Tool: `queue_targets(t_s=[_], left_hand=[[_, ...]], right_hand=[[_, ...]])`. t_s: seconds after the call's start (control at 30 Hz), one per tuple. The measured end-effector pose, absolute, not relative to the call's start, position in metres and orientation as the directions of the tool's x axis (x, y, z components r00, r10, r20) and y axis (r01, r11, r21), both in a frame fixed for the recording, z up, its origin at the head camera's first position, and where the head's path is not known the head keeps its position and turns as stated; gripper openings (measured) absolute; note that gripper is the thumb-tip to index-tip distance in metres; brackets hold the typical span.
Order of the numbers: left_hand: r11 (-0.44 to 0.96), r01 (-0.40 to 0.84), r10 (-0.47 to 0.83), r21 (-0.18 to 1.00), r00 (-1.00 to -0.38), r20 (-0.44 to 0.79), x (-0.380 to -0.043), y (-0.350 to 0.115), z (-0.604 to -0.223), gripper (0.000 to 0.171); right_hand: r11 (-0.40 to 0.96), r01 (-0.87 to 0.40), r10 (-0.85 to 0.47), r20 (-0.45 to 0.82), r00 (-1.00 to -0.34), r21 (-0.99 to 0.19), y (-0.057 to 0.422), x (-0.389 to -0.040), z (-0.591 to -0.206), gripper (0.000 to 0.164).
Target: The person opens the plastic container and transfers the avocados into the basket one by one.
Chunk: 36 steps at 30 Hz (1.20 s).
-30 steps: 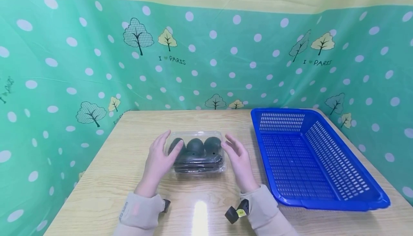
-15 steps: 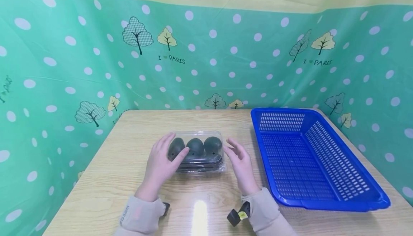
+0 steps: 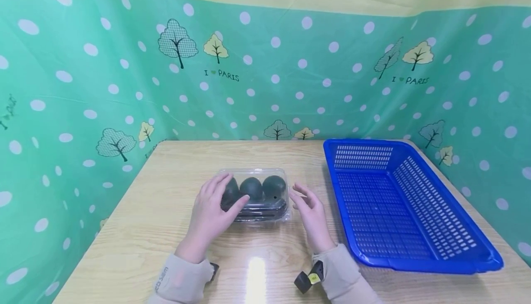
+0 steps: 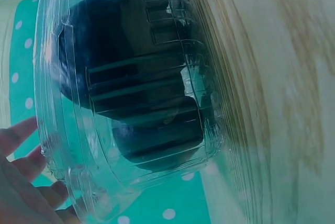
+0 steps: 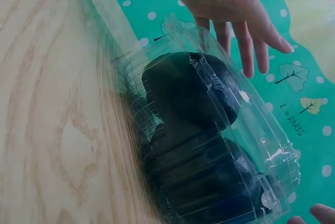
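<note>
A lidded clear plastic clamshell box holds several dark, rounded fruits that look like avocados. It stands on the wooden table near the middle. My left hand lies across the left end of the box, fingers spread over the far side and thumb along the front; nothing is gripped. Beside the right end is my right hand, its fingertips right at the box's edge, fingers loosely bent. In the right wrist view the left hand reaches down with relaxed fingers at the box's far end.
To the right stands a large blue plastic basket with slotted walls and nothing in it. Green dotted curtain hangs behind and at both sides of the wooden table. Wrist cameras hang under the sleeves.
My left hand has slid a little to the right over the box, its thumb further along the front. The right hand has shifted slightly right and down. The box stays in place.
</note>
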<state>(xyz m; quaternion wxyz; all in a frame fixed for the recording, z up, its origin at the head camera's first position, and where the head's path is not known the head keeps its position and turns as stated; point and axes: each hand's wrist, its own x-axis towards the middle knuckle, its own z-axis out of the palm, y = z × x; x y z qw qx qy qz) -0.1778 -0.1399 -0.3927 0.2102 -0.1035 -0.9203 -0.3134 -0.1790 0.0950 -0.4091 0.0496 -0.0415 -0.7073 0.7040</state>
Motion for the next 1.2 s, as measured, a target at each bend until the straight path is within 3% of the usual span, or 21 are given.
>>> queue_targets(t_s=[0.63,0.9,1.2], left_hand=[[0.745,0.401,0.072,0.533,-0.843,0.533,-0.176,-0.138,-0.399,0.067],[0.675,0.487,0.067,0.554,-0.788,0.612,-0.174,-0.135,-0.401,0.058],[0.568,0.489,0.001,0.662,-0.805,0.593,-0.172,-0.136,-0.402,0.045]], right_hand=[[0.039,0.026,0.141,-0.021,-0.99,-0.999,0.096,-0.181,-0.417,0.046],[0.054,0.033,0.147,-0.025,-0.989,-0.998,0.097,-0.182,-0.42,0.044],[0.053,0.039,0.153,-0.031,-0.988,-0.998,0.097,-0.183,-0.421,0.041]])
